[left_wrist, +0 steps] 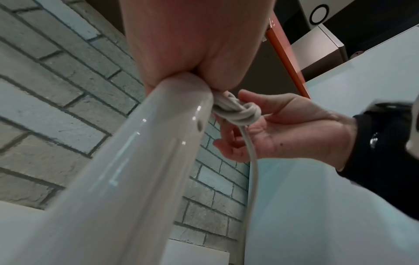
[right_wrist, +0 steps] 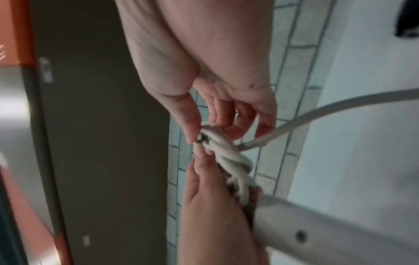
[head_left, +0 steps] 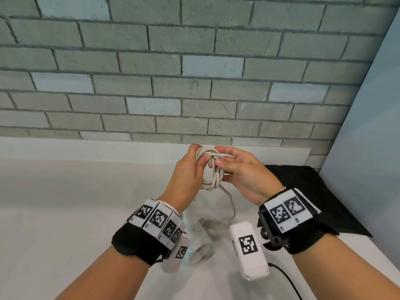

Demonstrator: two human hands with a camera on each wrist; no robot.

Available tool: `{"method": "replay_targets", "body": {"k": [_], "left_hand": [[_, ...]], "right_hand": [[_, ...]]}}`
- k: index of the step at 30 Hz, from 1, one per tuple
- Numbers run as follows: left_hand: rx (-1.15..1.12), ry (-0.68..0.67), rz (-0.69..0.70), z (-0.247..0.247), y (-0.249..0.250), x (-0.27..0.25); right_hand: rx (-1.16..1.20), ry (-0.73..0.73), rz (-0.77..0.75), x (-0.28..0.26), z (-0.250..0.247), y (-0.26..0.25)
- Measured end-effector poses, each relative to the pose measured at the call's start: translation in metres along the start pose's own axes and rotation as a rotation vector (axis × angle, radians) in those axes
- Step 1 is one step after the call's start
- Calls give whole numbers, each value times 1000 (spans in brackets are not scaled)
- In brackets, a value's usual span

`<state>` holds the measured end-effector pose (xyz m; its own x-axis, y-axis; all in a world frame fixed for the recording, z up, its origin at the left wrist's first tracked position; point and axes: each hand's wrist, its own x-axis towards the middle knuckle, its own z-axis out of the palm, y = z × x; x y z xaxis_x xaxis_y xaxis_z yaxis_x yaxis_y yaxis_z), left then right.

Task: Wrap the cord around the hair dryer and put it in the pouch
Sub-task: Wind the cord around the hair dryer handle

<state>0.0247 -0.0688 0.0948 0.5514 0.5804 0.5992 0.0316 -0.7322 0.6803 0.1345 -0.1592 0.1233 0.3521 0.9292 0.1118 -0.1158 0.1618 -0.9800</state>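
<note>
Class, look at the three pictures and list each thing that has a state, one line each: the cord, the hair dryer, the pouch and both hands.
cord: mostly coiled into loops, one strand trailing down loose.
hair dryer: held by its handle, off the counter, not in the pouch.
pouch: lying flat on the counter; whether open, cannot tell.
left hand: grips the coil and the handle end.
right hand: pinches the coil.

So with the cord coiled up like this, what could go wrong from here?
1. The cord is looped in the left hand, not visibly around the hair dryer, so it may not count as wrapped.
2. The right hand only pinches the coil, so its grip could slip and loops spring loose.
3. The pouch lies flat, so it may need a free hand to open.
</note>
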Motion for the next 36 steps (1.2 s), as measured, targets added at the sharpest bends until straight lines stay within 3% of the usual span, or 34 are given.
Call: {"method": "replay_targets", "body": {"k": [3,6,11,15,18,24,28,33,36], "left_hand": [[-32,-6,-8,2,2,0],[-49,-26,-1,4,2,-1],[-129,-26,-1,1,-4,0],[-102,40,7,2,-6,0],[-65,81,1,5,-6,1],[1,116,-15,6,-6,4],[20,135,-25,2,-11,5],[59,109,-40,6,-13,4],[59,140,-39,4,-14,3]], "right_hand": [[269,-102,64,0,5,0],[422,-93,79,1,8,1],[-151,22,-75,1,10,3],[-760,303,-324,2,4,8],[-934,393,-390,-1,6,10],[-698,281,-210,-4,4,4],[-427,50,-82,-8,-1,3],[-150,27,-48,-11,-5,0],[-132,-21,-72,-16,-1,4]]}}
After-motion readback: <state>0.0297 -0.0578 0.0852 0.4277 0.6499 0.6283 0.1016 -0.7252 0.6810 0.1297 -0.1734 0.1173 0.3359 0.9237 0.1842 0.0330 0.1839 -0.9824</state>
